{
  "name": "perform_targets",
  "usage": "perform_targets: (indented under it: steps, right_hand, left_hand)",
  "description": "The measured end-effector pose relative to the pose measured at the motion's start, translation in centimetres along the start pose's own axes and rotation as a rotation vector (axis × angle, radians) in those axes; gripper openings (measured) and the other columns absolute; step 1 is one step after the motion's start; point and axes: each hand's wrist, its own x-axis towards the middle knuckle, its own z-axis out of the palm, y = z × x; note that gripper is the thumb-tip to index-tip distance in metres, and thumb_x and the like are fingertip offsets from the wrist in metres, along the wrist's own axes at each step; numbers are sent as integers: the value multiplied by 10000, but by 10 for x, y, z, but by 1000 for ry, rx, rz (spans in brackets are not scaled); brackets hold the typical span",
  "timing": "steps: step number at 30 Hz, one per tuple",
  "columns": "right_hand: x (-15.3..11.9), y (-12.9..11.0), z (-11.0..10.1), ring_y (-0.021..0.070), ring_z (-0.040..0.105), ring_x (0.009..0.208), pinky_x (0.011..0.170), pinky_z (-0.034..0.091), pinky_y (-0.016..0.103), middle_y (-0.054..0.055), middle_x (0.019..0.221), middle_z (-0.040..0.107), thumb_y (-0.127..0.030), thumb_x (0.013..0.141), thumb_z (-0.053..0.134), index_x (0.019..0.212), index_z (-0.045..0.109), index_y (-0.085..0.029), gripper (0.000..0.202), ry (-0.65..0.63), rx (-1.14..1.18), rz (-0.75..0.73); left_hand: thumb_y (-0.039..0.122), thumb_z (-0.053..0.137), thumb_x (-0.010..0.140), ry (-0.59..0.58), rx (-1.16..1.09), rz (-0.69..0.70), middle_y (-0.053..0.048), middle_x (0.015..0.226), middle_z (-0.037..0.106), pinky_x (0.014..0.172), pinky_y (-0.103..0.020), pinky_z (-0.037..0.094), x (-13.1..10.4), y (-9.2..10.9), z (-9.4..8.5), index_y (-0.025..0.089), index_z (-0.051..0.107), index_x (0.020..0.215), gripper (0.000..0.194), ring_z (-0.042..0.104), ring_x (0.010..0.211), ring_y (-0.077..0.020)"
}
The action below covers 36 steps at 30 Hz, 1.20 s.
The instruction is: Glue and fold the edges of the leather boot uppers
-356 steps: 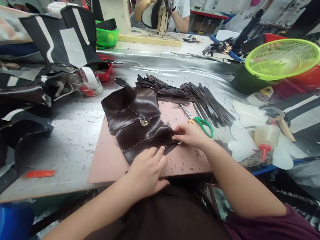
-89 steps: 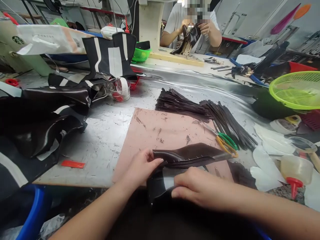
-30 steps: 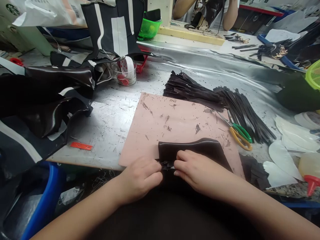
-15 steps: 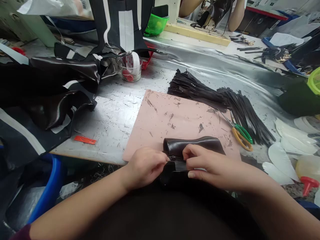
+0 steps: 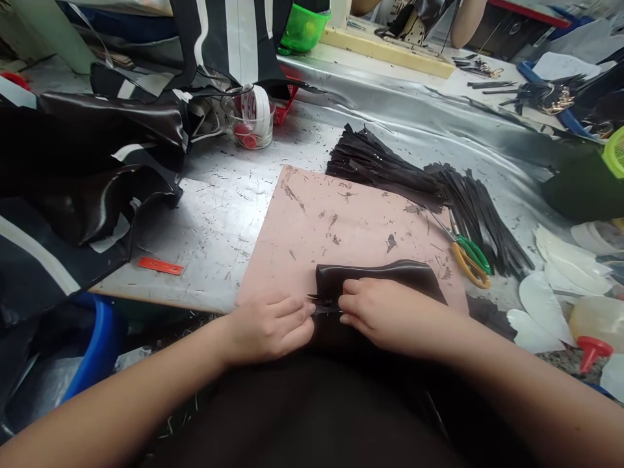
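Observation:
A dark, glossy leather piece [image 5: 375, 273] lies folded over the front of the pink mat [image 5: 312, 221] and hangs toward my lap. My left hand [image 5: 277, 325] is closed, its fingertips pinching the piece's edge near a thin dark strip. Close to its right, my right hand [image 5: 370, 312] pinches the same edge, with curled fingers. A small gap separates the two hands. Exactly what lies between the fingertips is partly hidden.
Scissors [image 5: 470, 260] with green and orange handles lie right of the mat, beside bundled black strips [image 5: 385, 169]. Leather pieces [image 5: 88, 175] cover the left side. A clear cup [image 5: 253, 130] holds tape rolls. An orange tag [image 5: 160, 266] lies near the front edge. A person's arm [image 5: 468, 23] shows behind.
My right hand has moved left, closer to my left hand, and its fingers have closed in. My left hand has shifted slightly left and turned flatter. The view has shifted a little.

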Motion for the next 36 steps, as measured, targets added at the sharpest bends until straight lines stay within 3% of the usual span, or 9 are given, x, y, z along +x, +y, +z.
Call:
perform_targets:
  steps: [4,10,17,23,28,33,36]
  right_hand:
    - [8,1,-11,150,535,616,552,334,260,57,753,590,-251,880,435,861,638,-152,226,-87,-57,-40]
    - [20,7,-20,175,582,665,539,321,261,58,796,640,-281,871,447,857,641,-166,226,-169,-73,-78]
    - [26,9,-20,197,605,693,551,339,273,66,783,651,-277,857,463,801,644,-159,223,-203,-100,-76]
    - [27,9,-18,207,613,677,543,351,278,68,770,657,-275,849,476,766,641,-154,221,-183,-121,-81]
    - [26,7,-18,198,615,655,510,341,267,71,742,655,-222,822,500,748,644,-149,178,-167,-131,-54]
    - [14,12,-17,206,616,643,505,347,264,74,731,656,-397,774,577,734,644,-143,266,-115,-111,-30]
    - [5,16,-15,191,618,646,521,360,259,61,756,661,-371,803,543,751,641,-152,246,-88,-69,-15]
  left_hand:
    - [78,454,853,93,-122,-186,-70,912,674,716,-292,519,1,6,5,81,574,960,161,603,855,-168]
    - [60,517,818,144,-101,-307,-69,891,670,717,-311,523,0,20,14,86,591,987,187,593,852,-182]
    - [60,535,805,142,-123,-344,-96,861,647,755,-332,513,3,24,18,65,599,958,166,575,850,-189]
    - [74,545,797,140,-48,-344,-70,831,630,689,-323,480,8,22,15,108,614,893,123,565,815,-190]
    - [81,448,817,-49,22,-140,-95,1014,642,741,-304,443,13,26,5,108,615,858,174,571,925,-205]
    - [203,418,792,-215,81,-133,-114,1104,613,843,-354,406,15,31,-3,89,585,1028,311,532,1019,-248]
    - [250,407,781,-241,81,-150,-109,1128,601,852,-355,392,14,32,-3,75,557,1093,388,516,1030,-250]
